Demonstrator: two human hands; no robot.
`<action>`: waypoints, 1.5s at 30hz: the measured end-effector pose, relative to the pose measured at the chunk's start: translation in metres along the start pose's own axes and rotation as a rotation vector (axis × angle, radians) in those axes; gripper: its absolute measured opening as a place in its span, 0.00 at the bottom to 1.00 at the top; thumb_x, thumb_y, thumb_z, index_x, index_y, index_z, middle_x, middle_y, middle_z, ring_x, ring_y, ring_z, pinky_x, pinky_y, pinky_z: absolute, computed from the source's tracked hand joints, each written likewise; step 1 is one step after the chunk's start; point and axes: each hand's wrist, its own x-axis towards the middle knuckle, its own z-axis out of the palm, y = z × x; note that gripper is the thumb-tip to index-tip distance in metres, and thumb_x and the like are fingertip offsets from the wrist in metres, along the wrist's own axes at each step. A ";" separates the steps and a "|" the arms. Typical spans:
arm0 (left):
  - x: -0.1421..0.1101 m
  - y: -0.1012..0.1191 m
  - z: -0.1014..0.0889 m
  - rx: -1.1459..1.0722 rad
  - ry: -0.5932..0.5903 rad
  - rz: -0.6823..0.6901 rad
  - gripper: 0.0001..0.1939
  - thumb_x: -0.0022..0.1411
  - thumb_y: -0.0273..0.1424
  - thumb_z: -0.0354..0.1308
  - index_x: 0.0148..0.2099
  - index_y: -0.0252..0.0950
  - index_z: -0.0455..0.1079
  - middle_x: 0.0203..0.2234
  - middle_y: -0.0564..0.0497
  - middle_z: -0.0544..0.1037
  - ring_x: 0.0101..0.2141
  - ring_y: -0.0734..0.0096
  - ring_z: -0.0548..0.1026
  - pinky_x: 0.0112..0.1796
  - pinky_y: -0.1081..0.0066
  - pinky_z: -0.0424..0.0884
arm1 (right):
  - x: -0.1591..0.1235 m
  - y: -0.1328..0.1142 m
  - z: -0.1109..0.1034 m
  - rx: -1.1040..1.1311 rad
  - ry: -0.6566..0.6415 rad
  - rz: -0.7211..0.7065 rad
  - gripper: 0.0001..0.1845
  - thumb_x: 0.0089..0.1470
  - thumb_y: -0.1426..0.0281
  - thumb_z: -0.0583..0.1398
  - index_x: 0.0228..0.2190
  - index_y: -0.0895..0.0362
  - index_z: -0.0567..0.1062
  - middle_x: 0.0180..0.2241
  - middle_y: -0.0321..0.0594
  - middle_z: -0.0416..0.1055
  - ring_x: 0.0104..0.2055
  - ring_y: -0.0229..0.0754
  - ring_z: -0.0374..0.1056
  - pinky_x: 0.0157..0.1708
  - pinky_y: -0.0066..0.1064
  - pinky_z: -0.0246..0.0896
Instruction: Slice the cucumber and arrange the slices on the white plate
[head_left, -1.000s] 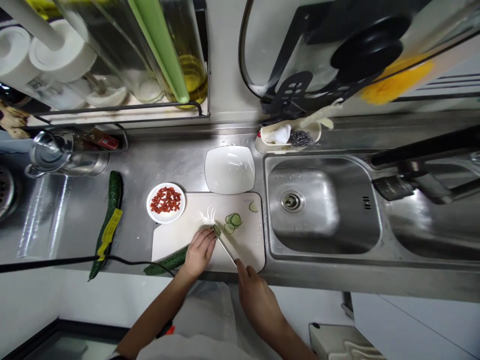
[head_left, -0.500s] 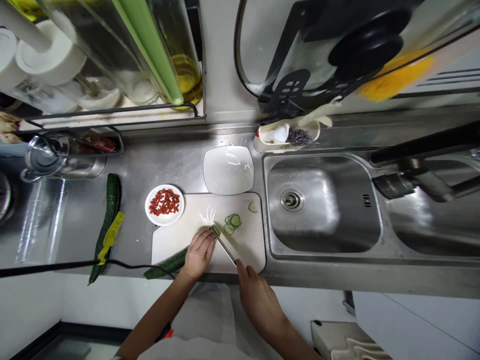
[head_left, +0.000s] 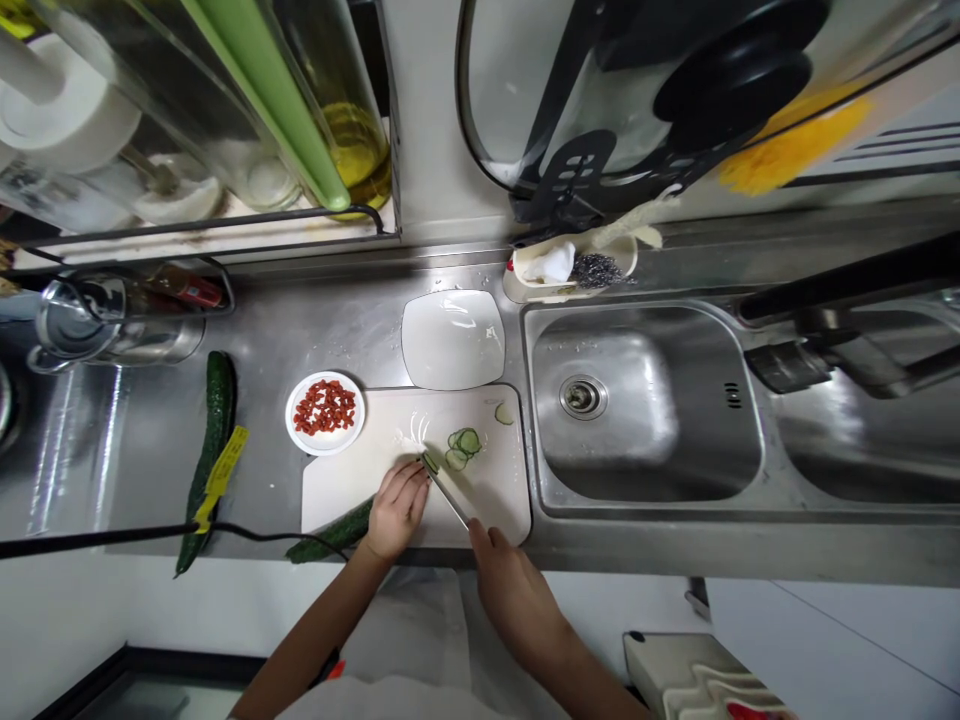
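My left hand [head_left: 399, 510] is closed over a cucumber [head_left: 335, 530] that lies slantwise across the lower left of a white cutting board [head_left: 495, 500]. In my right hand [head_left: 517, 595] is the handle of a knife [head_left: 448, 495]. The blade meets the cucumber's cut end, right beside my left fingertips, and a slice stands against it. Several thin cucumber slices [head_left: 463, 447] overlap on the board to the right of the blade. One more slice [head_left: 504, 413] lies apart near the board's upper right corner.
A white square plate [head_left: 454, 340] sits behind the board. At its left is a small dish [head_left: 325, 447] of red berries. Farther left lies a whole cucumber [head_left: 214, 425] with a yellow tag, crossed by a black cable [head_left: 97, 537]. The steel sink [head_left: 645, 480] is to the right.
The view has shifted slightly, so most things sit a little farther left. Both hands keep their places at the cucumber and knife; the blade is still at the cut end.
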 end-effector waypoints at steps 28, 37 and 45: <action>0.000 -0.001 0.001 0.012 0.011 0.030 0.14 0.62 0.22 0.54 0.50 0.34 0.69 0.42 0.46 0.78 0.47 0.65 0.73 0.51 0.59 0.71 | 0.030 -0.004 0.007 0.060 0.015 -0.007 0.25 0.57 0.81 0.42 0.51 0.58 0.67 0.38 0.45 0.71 0.37 0.42 0.70 0.35 0.29 0.61; 0.001 0.001 0.000 0.008 0.009 0.030 0.15 0.62 0.22 0.53 0.51 0.36 0.69 0.42 0.46 0.77 0.47 0.63 0.74 0.49 0.57 0.72 | 0.045 -0.005 0.017 0.046 0.047 -0.035 0.24 0.57 0.82 0.42 0.51 0.61 0.67 0.37 0.47 0.72 0.36 0.41 0.69 0.34 0.29 0.61; -0.001 -0.001 0.002 -0.001 0.005 0.021 0.14 0.62 0.22 0.53 0.51 0.35 0.69 0.42 0.46 0.77 0.47 0.64 0.74 0.50 0.58 0.71 | 0.051 -0.009 0.022 0.041 0.050 -0.013 0.23 0.58 0.81 0.41 0.49 0.61 0.67 0.38 0.49 0.72 0.37 0.42 0.71 0.34 0.29 0.62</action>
